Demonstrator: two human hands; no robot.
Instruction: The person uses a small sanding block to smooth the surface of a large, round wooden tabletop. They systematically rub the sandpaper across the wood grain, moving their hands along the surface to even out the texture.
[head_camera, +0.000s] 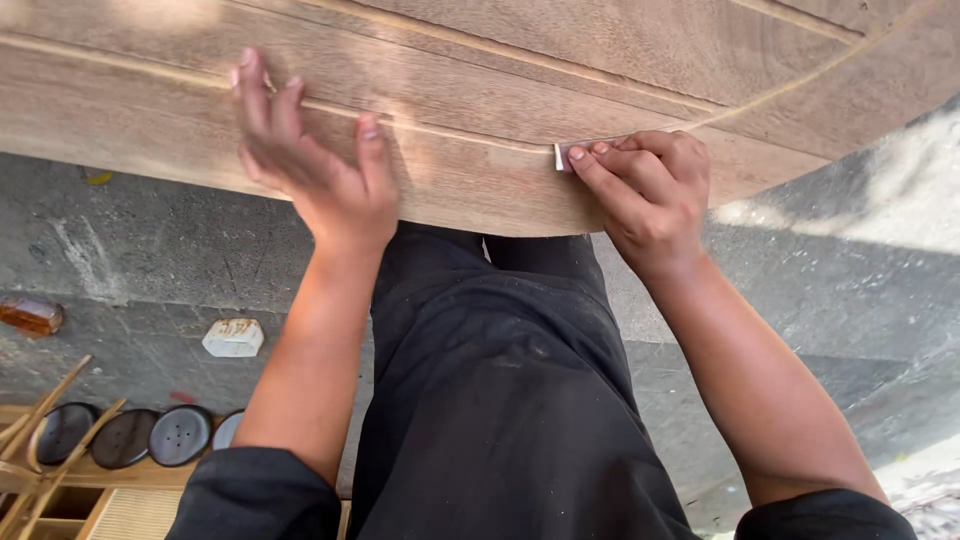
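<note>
A round wooden tabletop (520, 70) made of joined planks fills the upper part of the head view. My left hand (315, 165) lies flat on its near edge with the fingers spread, holding nothing. My right hand (645, 190) is closed around a small white piece (559, 156), perhaps chalk or a scraper, and presses its tip against a seam between two planks near the rim. My black trousers (500, 400) show below the table edge.
A grey stone floor (150, 260) lies underneath. On it at the left are a small white block (233, 337) and an amber bottle (30, 315). Dark round discs (180, 435) sit on a wooden frame (60, 480) at the bottom left.
</note>
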